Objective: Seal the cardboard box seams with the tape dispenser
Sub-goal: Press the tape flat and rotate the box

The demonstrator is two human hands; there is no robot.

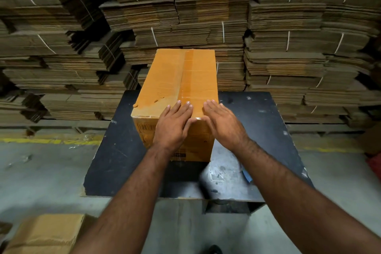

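Note:
An orange-brown cardboard box (pixel 165 80) stands lengthwise on a black table (pixel 263 121). A strip of clear tape (pixel 188 74) runs along its top centre seam. My left hand (pixel 174 122) lies flat with straight fingers on the near end of the top, just left of the seam. My right hand (pixel 223 121) lies flat beside it, to the right of the seam, fingers straight. Both press the top at the box's near edge. No tape dispenser shows; a small blue object (pixel 247 175) peeks out beside my right forearm on the table.
Tall stacks of bundled flat cardboard (pixel 288 47) fill the whole background behind the table. Another brown box (pixel 45 233) sits on the concrete floor at the lower left. A yellow floor line (pixel 33 140) runs along the left, and something red (pixel 375 165) lies at the right edge.

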